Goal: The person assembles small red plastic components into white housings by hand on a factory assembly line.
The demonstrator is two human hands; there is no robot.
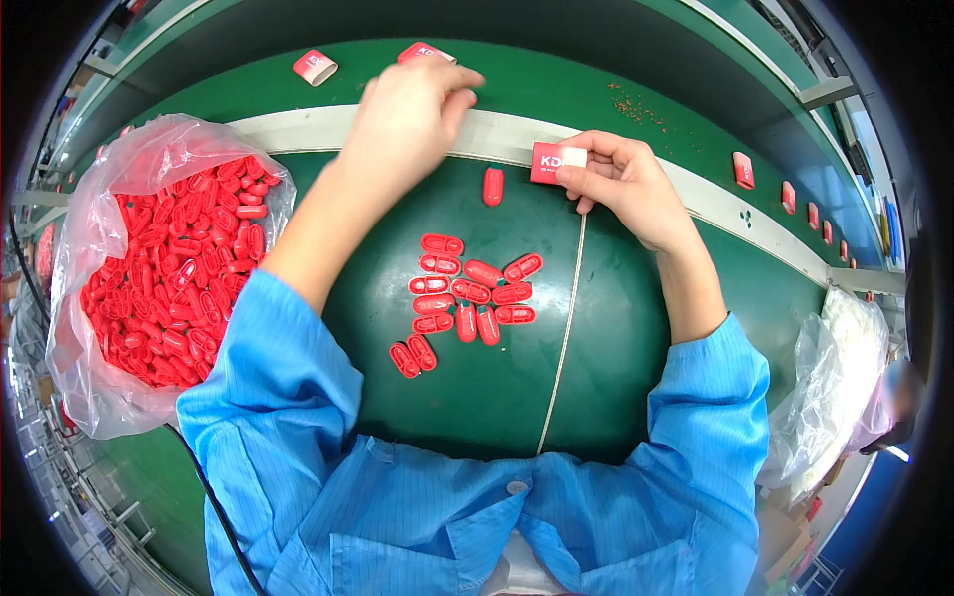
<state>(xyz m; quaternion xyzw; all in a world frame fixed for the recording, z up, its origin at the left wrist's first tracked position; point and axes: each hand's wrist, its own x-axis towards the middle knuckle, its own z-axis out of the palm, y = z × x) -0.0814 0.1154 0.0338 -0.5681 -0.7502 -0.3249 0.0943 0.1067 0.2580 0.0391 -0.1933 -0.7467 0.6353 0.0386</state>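
Observation:
My right hand (626, 184) pinches a flat red-and-white case (546, 163) between thumb and fingers, just over the near edge of the pale rail. My left hand (412, 111) is over the rail, its thumb and index finger apart and nothing seen between them. Just beyond it another red-and-white case (421, 51) lies partly covered by the hand. One red oval cap (493, 187) sits alone near the rail, between my hands. Several more red oval caps (471, 291) lie grouped on the green tabletop (616, 348), some hollow side up, others hollow side down.
A clear plastic bag (70, 328) full of red caps stands at the left. Beyond the pale rail (298, 129), a green strip carries a hollow-ended case (316, 68), brown crumbs (636, 107) and several red pieces (743, 171) at right. Plastic bags (830, 368) hang at the right edge.

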